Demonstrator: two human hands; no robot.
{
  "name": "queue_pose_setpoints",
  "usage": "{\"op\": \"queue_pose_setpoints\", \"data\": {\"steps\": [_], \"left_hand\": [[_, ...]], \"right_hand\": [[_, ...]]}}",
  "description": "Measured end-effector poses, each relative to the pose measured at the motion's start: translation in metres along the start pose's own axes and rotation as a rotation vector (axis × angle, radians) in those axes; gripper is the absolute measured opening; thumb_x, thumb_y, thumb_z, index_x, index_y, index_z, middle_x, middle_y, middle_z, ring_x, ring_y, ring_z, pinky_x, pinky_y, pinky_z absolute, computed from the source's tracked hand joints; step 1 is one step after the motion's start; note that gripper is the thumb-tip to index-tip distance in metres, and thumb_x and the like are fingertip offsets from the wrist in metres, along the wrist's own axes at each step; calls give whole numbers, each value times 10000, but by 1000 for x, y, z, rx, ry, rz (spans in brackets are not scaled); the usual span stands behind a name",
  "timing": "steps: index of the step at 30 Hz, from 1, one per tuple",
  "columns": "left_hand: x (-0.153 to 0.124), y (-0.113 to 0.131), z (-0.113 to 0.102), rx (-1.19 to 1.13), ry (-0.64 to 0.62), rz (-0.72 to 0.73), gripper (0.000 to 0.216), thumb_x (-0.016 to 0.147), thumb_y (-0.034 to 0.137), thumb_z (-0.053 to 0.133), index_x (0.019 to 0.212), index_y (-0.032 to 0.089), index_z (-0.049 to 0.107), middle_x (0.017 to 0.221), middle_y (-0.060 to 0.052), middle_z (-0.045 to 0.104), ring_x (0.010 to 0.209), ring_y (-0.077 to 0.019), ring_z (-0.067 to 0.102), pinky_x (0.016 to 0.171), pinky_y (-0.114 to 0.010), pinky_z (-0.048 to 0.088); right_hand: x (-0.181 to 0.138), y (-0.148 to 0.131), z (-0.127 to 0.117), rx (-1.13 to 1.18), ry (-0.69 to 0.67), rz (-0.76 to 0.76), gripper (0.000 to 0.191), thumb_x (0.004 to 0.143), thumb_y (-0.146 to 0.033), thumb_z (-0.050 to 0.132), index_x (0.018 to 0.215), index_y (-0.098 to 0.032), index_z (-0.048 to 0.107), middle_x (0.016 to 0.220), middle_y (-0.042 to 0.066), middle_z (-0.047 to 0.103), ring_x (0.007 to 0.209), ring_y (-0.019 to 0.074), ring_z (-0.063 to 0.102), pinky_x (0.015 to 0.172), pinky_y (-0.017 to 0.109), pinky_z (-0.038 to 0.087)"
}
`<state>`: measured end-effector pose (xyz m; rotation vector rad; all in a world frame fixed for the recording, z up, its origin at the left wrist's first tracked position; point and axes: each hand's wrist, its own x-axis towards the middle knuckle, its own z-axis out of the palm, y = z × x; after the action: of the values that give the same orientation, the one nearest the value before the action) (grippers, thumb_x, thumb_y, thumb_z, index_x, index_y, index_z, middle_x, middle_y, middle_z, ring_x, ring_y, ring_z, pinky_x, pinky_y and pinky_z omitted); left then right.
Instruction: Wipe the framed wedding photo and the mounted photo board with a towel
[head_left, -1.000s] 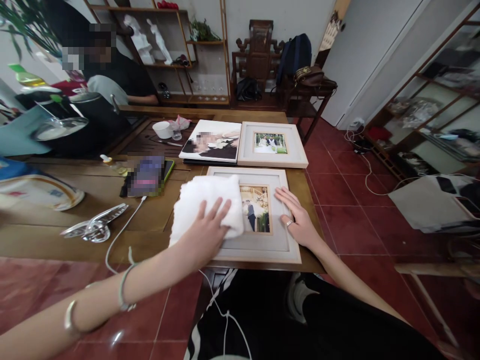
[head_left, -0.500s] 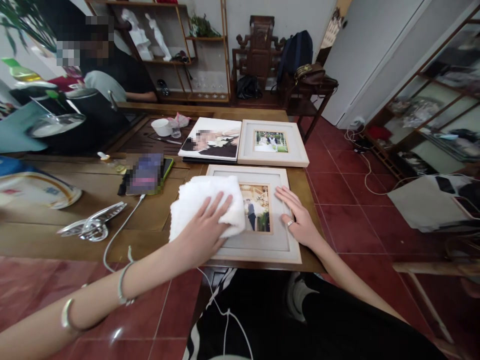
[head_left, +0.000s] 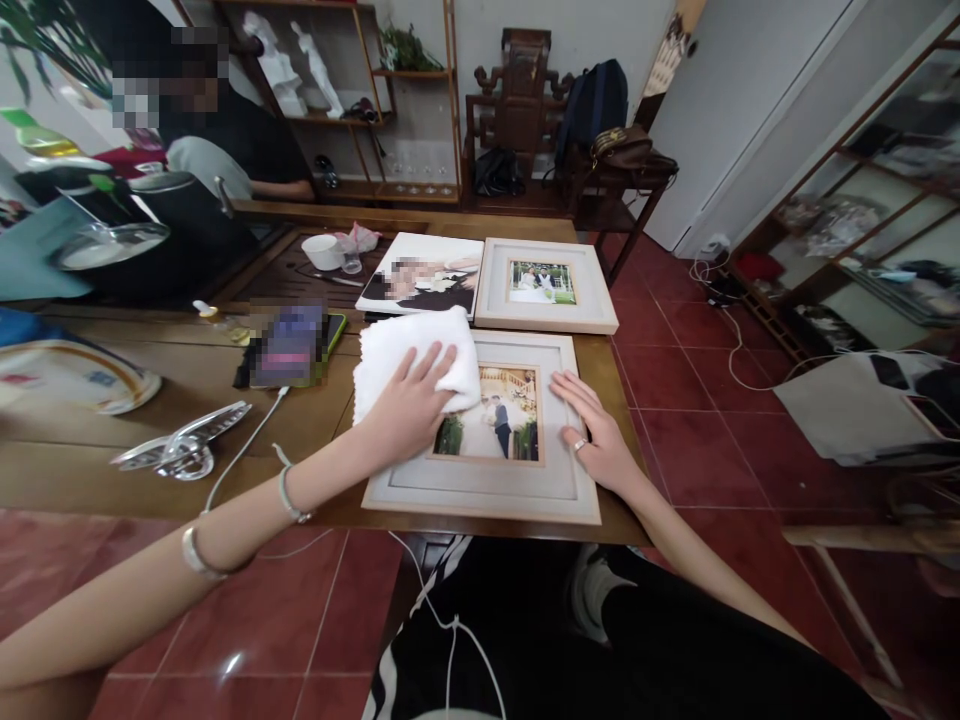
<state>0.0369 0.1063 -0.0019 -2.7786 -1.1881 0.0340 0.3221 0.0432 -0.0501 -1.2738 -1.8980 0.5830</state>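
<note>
A white towel (head_left: 386, 355) lies bunched over the upper left part of a pale wooden picture frame (head_left: 487, 503). My left hand (head_left: 409, 410) holds the towel down against it, fingers spread across the cloth. My right hand (head_left: 600, 435), wearing a ring, rests open on the frame's right border, with its fingers stretched out. Between my hands shows the frame's wedding photo (head_left: 499, 415); the towel hides its upper left part. Just behind stand a second framed photo (head_left: 544, 315) and a white-edged photo panel (head_left: 442, 248), side by side.
To the left lie a phone (head_left: 289, 350) on a white cable, a shiny silver object (head_left: 184, 440) and a small dropper bottle (head_left: 225, 325). Farther back are a white cup (head_left: 322, 252) and a dark kettle (head_left: 176, 220). Another person (head_left: 255, 140) sits across the wooden table.
My left hand has moved the towel up and away from me, uncovering the frame's lower left and more of the photo. My right hand stays in place.
</note>
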Motion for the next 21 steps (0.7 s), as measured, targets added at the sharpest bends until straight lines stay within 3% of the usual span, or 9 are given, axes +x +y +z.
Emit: {"op": "queue_pose_setpoints", "data": {"steps": [7,12,16,21], "left_hand": [[-57,28,-31,-109,-207,166,219,815,167,607,999,156,726,1536,-171,304,1423,-368,249,1137,-574,246],[-93,49,-46,-259,-178,240,214,780,166,646,959,247,730,1553,-75,283,1412,-311,301,1136,-497,306],[-80,47,-35,-253,-153,132,211,805,170,632,979,239,729,1546,-82,301,1415,-313,290,1139,-502,301],[-22,17,-16,-140,-88,13,278,827,173,606,1089,171,698,1558,-132,269,1439,-356,196,1149,-539,246]], "right_hand": [[0,-1,0,1,5,-2,582,808,-114,495,1371,-263,499,1480,64,454,1434,253,305,1169,556,252],[1,-3,-1,-4,-4,7,586,810,-113,488,1376,-265,494,1485,61,448,1440,249,293,1173,552,248],[0,-1,-1,-7,-8,3,591,813,-109,483,1383,-266,482,1492,60,437,1444,245,282,1172,551,250],[-1,0,0,-12,-6,-6,592,809,-100,477,1381,-252,482,1489,67,441,1444,237,285,1177,545,238]]}}
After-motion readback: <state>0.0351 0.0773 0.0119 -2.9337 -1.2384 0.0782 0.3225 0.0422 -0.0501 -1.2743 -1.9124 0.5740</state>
